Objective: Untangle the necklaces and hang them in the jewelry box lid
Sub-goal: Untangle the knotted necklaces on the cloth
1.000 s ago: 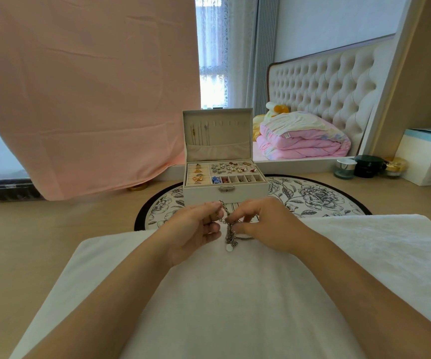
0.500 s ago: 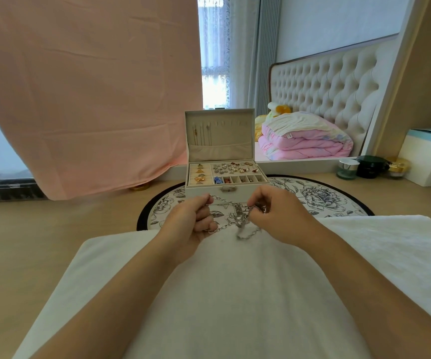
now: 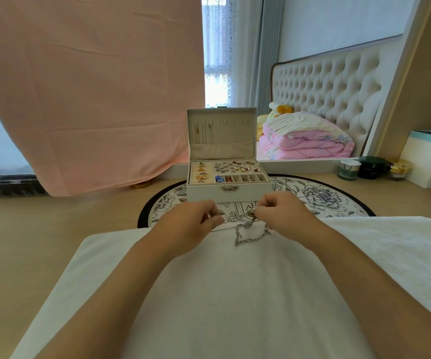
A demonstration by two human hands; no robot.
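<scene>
Pink cloth (image 3: 87, 86): fills 10 to 12 o'clock and hides whatever stands behind it; its hem overlaps a dark tray (image 3: 7, 182) at 9 o'clock.
Desk (image 3: 40, 229): pale wood, bare at 9 o'clock beside the towel; its near edge is out of my sight.
White towel (image 3: 222, 294): spread under both my forearms, with the near corners cut off by the frame.
Bed (image 3: 333, 92): at 1 o'clock, a tufted headboard and a folded pink quilt. I cannot tell whether this is a mirror's reflection.
Round mat (image 3: 326, 200): flower print with a black rim, partly covered by towel and box.
Jewelry box (image 3: 209, 194): open at 12 o'clock on the mat, just beyond my knuckles. The pieces in its tray are too small to tell apart.
Lid (image 3: 235, 136): upright, with thin chains hanging at its left.
Hands: my left hand (image 3: 191, 224) and right hand (image 3: 284, 216) are apart, and each pinches the chain.
Necklaces (image 3: 248, 235): a silver tangle below my right fingers, with one strand running to the left. I cannot tell if the loop touches the towel.
</scene>
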